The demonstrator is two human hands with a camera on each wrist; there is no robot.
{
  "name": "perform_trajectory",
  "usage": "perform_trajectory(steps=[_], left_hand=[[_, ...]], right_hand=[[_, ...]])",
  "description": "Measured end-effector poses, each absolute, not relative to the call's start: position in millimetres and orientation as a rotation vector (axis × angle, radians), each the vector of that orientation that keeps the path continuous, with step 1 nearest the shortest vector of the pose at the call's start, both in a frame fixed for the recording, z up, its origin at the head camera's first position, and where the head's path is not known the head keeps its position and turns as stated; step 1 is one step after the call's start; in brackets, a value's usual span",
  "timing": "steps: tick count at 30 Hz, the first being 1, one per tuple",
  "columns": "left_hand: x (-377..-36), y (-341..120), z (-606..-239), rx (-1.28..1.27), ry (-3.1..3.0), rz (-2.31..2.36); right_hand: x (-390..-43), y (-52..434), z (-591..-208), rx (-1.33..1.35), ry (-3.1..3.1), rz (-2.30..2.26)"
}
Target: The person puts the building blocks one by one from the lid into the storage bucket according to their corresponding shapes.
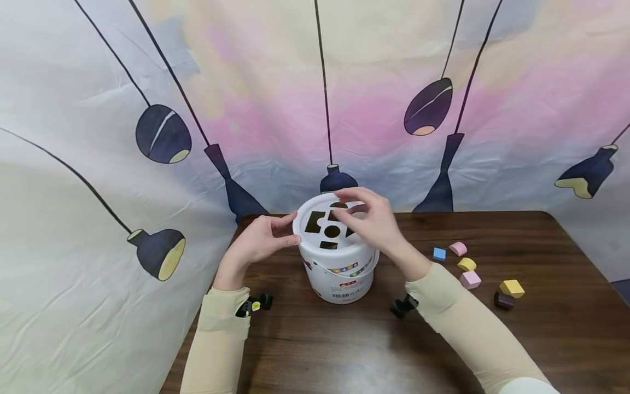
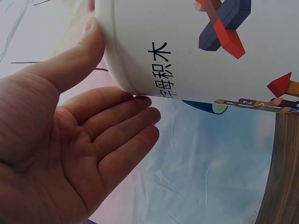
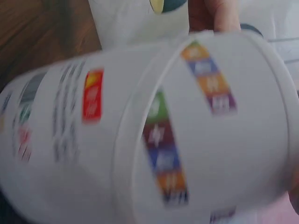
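Note:
A white bucket [image 1: 339, 282] stands upright on the table, its white lid [image 1: 315, 241] pierced by several dark shaped holes. My left hand [image 1: 258, 238] touches the lid's left rim with thumb and forefinger. In the left wrist view that hand's fingers are nearly straight, beside the bucket's printed wall [image 2: 187, 56]. Over the right part of the lid is my right hand [image 1: 374, 221], thumb and fingers spread apart and gently bent, with nothing visible between them. The right wrist view shows the bucket's side and white handle [image 3: 135, 126], blurred; most of the right hand is outside it.
To the right on the brown table [image 1: 315, 355] lie a blue block [image 1: 439, 254], a pink arched block [image 1: 458, 249], a yellow arched block [image 1: 467, 264], a pale pink block [image 1: 470, 279], a yellow block [image 1: 512, 288] and a dark block [image 1: 504, 300]. A lamp-patterned cloth [image 1: 275, 109] hangs behind.

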State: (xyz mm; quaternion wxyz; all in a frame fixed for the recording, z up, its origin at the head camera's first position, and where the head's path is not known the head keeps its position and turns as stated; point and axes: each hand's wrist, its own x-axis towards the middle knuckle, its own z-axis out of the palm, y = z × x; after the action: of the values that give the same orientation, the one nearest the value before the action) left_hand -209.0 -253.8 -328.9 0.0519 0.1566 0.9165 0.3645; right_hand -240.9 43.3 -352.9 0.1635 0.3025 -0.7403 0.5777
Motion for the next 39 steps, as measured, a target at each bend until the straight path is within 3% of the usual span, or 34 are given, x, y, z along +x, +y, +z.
perform_trajectory(steps=[7,14,21,39], left_hand=[[-210.0,-253.3,-331.6,0.453,2.826,1.068],[-210.1,-254.2,-329.7,0.451,2.813,1.067],[-209.8,-254.3,-328.3,0.454,2.813,1.046],[-209.7,-252.6,-327.2,0.442,2.81,1.039]], right_hand=[[-245.4,117.6,-377.4,0.674,-2.064,1.579],[-234.9,199.4,-401.8,0.461,-2.407,1.447],[-224.1,263.1,-429.3,0.437,-2.723,1.233],[-203.5,329.8,-479.4,0.586,-3.049,0.978]])
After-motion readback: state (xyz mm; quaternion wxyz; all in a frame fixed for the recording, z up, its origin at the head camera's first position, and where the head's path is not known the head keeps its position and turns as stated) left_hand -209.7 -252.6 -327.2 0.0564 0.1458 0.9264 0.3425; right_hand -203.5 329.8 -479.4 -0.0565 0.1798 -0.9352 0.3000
